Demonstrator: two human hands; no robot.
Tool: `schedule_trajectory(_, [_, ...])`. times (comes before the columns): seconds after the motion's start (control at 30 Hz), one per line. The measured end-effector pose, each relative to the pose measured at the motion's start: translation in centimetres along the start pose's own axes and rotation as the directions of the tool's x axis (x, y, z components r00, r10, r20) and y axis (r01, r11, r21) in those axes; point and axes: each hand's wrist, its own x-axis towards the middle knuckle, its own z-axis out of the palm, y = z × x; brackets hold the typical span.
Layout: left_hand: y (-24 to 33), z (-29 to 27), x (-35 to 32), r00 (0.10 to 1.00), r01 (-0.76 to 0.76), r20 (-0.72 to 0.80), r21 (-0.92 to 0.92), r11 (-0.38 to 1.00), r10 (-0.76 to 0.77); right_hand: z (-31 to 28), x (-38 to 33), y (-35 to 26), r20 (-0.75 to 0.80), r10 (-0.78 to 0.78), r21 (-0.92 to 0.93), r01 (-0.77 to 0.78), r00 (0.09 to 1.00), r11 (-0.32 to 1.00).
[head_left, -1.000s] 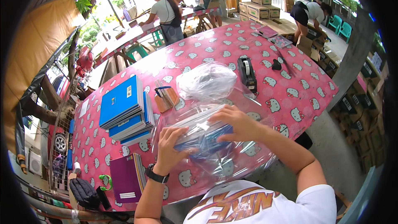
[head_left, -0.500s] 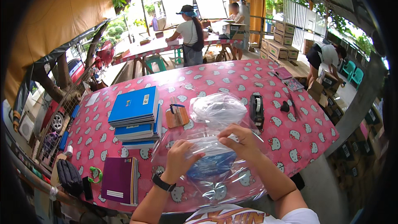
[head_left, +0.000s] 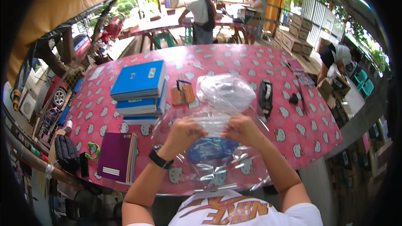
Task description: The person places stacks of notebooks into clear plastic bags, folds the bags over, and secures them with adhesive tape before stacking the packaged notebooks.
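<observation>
In front of me a large clear plastic sheet or bag [head_left: 255, 155] lies spread over the near table edge. With closed fingers my left hand [head_left: 184, 133] grips its upper part on one side. A short way across, my right hand [head_left: 243, 130] pinches the same plastic. A whitish folded band [head_left: 214, 122] stretches between the two hands. Below it a blue item [head_left: 211, 150] shows through the film; its kind is hard to make out. Just beyond my hands rests a crumpled heap of clear plastic bags [head_left: 226, 92].
Blue spiral notebooks [head_left: 140, 77] are stacked on the left, with purple notebooks [head_left: 115, 155] nearer. A wooden holder with pens [head_left: 183, 94] and a black tape dispenser [head_left: 265, 98] flank the bag heap. A black pouch [head_left: 67, 152] lies far left. Other people work beyond, near cartons [head_left: 293, 39].
My hands have come to a more level, matching grip on the plastic, drawing its band straight between them. The view has tipped downward, so the table sits higher in the picture.
</observation>
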Motion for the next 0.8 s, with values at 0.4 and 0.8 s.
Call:
schedule_trajectory(0.4, [0.5, 0.2, 0.8, 0.978, -0.049, -0.172, 0.357, 0.933, 0.117, 0.2, 0.9, -0.6, -0.344, -0.046, -0.322, -0.072, 0.938, 0.944])
schedule_trajectory(0.8, [-5.6, -1.5, 3.3, 0.803, 0.574, 0.454, -0.415, 0.706, -0.387, -1.3, 3.4, 4.7, 0.319, 0.47, 0.406, -0.567, 0.823, 0.717])
